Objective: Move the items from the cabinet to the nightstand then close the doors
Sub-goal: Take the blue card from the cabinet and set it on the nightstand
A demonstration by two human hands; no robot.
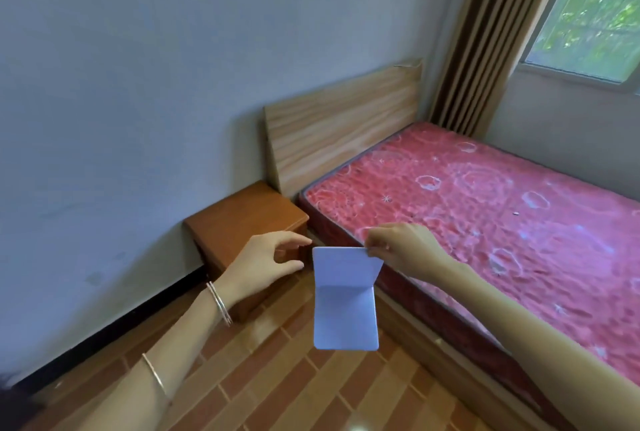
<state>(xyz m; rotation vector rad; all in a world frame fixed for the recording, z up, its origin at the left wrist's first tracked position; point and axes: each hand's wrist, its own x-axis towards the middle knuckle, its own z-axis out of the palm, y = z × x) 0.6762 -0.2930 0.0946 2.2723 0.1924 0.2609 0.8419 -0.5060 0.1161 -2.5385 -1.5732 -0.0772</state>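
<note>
A white folded card or thin booklet [344, 302] hangs in the air in front of me, bent along a crease across its middle. My right hand [401, 247] pinches its top right corner between thumb and fingers. My left hand [266, 264] hovers just left of the card with fingers curled and apart, holding nothing. Behind the left hand stands the orange-brown wooden nightstand [242, 215], against the wall beside the bed, with a bare top. The cabinet is not in view.
A bed with a red patterned mattress [485, 208] and a light wooden headboard [343, 125] fills the right side. A brown curtain [485, 35] and a window [595, 11] are at the far right. The floor is brick-patterned tile [277, 378].
</note>
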